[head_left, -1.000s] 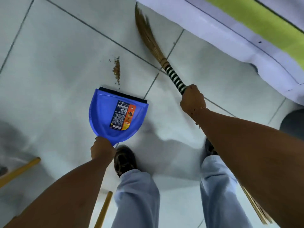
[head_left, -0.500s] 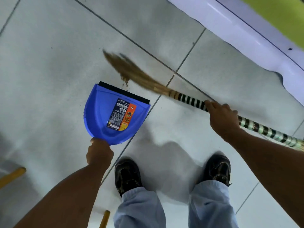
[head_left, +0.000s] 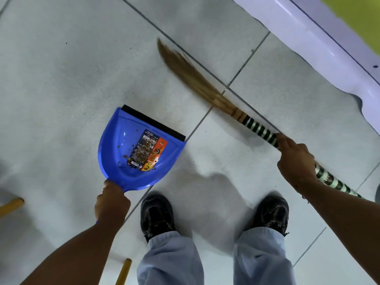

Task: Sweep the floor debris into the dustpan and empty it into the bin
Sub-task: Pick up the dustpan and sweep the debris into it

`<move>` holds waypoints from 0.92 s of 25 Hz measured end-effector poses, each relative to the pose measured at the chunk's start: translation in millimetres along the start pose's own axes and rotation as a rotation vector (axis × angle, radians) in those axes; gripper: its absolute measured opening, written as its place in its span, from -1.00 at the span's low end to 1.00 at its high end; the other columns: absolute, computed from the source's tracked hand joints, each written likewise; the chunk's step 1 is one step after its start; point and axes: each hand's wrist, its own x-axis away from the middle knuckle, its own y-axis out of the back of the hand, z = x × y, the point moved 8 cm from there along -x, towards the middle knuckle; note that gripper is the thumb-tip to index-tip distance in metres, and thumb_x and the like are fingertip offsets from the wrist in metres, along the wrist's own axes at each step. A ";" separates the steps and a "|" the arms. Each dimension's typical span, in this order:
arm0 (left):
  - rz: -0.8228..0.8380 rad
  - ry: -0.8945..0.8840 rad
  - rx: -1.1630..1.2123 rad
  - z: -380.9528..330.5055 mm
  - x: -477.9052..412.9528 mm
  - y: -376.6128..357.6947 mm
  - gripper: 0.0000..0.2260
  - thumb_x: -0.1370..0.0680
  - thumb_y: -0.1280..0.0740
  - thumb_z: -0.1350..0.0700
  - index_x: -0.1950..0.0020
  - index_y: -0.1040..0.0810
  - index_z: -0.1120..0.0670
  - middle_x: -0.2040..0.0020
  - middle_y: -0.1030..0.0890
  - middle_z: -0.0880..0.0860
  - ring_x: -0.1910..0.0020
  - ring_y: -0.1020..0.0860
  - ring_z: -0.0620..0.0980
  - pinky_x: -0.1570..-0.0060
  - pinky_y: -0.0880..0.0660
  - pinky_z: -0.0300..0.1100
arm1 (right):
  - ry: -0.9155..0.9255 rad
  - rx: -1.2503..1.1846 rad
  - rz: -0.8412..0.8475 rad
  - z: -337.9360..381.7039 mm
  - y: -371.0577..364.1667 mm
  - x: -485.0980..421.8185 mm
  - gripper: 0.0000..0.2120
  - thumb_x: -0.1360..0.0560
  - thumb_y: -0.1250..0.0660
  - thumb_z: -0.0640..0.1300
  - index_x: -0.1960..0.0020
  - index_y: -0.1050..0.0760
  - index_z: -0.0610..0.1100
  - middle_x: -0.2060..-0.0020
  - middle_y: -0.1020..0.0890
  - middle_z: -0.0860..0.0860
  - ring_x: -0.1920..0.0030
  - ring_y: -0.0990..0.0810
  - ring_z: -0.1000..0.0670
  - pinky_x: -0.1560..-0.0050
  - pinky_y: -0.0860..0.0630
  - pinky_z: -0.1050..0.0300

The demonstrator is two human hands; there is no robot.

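Note:
A blue dustpan point(head_left: 115, 140) with a black rubber lip lies flat on the pale floor tiles, its lip pointing up and right. Brown debris crumbs point(head_left: 124, 155) are scattered inside it around its label. My left hand point(head_left: 112, 201) grips the dustpan's handle at its near end. My right hand point(head_left: 294, 159) holds the striped black-and-white handle of a straw broom point(head_left: 193, 77). The broom's blurred bristles sit on the floor up and right of the dustpan's lip, apart from it.
My two black shoes point(head_left: 157, 214) point(head_left: 273, 212) stand just behind the dustpan. A white and lilac ledge point(head_left: 308, 38) runs along the upper right. Two yellow stick ends point(head_left: 11, 205) point(head_left: 124, 271) lie at the left and bottom edges.
The broom swept the brown debris pile into the dustpan, then its bristles swung back up and to the right, away from the lip. The dustpan stayed in place.

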 end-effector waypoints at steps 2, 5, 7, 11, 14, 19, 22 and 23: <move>-0.004 0.016 -0.037 18.9 2.5 -2.2 -0.65 -0.45 -0.21 0.38 -0.22 -0.28 0.35 -0.10 -0.54 0.37 -0.14 -0.48 0.39 -0.09 -0.44 0.14 | 0.093 0.049 0.057 14.7 -14.1 2.6 -0.39 -0.39 -0.24 -0.45 -0.41 -0.30 -0.19 -0.26 -0.54 -0.19 -0.03 -0.52 -0.35 0.05 -0.51 -0.23; -0.009 0.040 -0.066 30.9 1.8 -0.6 -0.63 -0.47 -0.22 0.35 -0.26 -0.25 0.36 -0.13 -0.53 0.38 -0.17 -0.46 0.39 -0.12 -0.42 0.16 | 0.301 0.085 0.092 34.6 -26.2 26.0 -0.36 -0.26 -0.36 -0.48 -0.32 -0.44 -0.19 -0.13 -0.64 -0.17 0.11 -0.60 -0.30 0.17 -0.53 -0.20; -0.010 0.041 -0.045 28.7 4.3 4.1 -0.66 -0.46 -0.23 0.35 -0.22 -0.28 0.36 -0.13 -0.53 0.37 -0.17 -0.45 0.39 -0.12 -0.42 0.16 | 0.389 0.072 0.069 35.6 -26.9 47.0 -0.26 -0.08 -0.45 -0.52 -0.25 -0.49 -0.21 -0.01 -0.69 -0.17 0.25 -0.61 -0.28 0.32 -0.59 -0.17; -0.004 -0.037 -0.009 -1.1 31.3 20.6 -0.69 -0.43 -0.24 0.35 -0.15 -0.32 0.34 -0.10 -0.53 0.34 -0.14 -0.48 0.37 -0.10 -0.43 0.10 | 0.219 -0.109 0.060 21.9 -11.0 68.6 -0.24 -0.17 -0.39 -0.54 -0.35 -0.40 -0.24 -0.08 -0.63 -0.24 0.15 -0.58 -0.32 0.26 -0.56 -0.13; -0.011 -0.164 -0.030 -51.3 80.9 44.4 -0.71 -0.43 -0.25 0.30 -0.14 -0.35 0.32 -0.08 -0.53 0.29 -0.11 -0.50 0.33 -0.04 -0.44 0.05 | 0.080 -0.267 -0.062 22.7 36.5 78.8 -0.38 -0.31 -0.41 -0.47 -0.34 -0.40 -0.29 -0.04 -0.61 -0.31 0.14 -0.59 -0.33 0.19 -0.58 -0.13; -0.092 -0.363 -0.051 -154.6 163.3 92.8 -0.73 -0.47 -0.26 0.26 -0.12 -0.37 0.33 -0.05 -0.56 0.28 -0.08 -0.52 0.32 0.02 -0.44 0.03 | -0.141 -0.452 -0.164 -25.0 127.3 71.2 -0.52 -0.51 -0.29 -0.27 -0.42 -0.34 -0.14 -0.17 -0.59 -0.16 0.10 -0.57 -0.31 0.17 -0.56 -0.08; -0.146 -0.448 -0.051 -220.7 223.2 111.6 -0.71 -0.48 -0.29 0.23 -0.14 -0.37 0.32 -0.05 -0.57 0.28 -0.08 -0.53 0.33 0.00 -0.45 0.04 | -0.248 -0.462 -0.197 -104.4 162.8 81.9 -0.51 -0.56 -0.21 -0.24 -0.46 -0.26 -0.05 -0.22 -0.55 -0.05 0.08 -0.53 -0.28 0.20 -0.53 -0.05; -0.154 -0.462 -0.053 -235.2 239.6 114.5 -0.71 -0.49 -0.30 0.22 -0.15 -0.37 0.32 -0.05 -0.58 0.28 -0.07 -0.53 0.32 0.01 -0.46 0.04 | -0.276 -0.477 -0.211 -126.3 167.5 87.5 -0.51 -0.56 -0.20 -0.25 -0.46 -0.26 -0.05 -0.21 -0.56 -0.05 0.09 -0.53 -0.28 0.21 -0.53 -0.05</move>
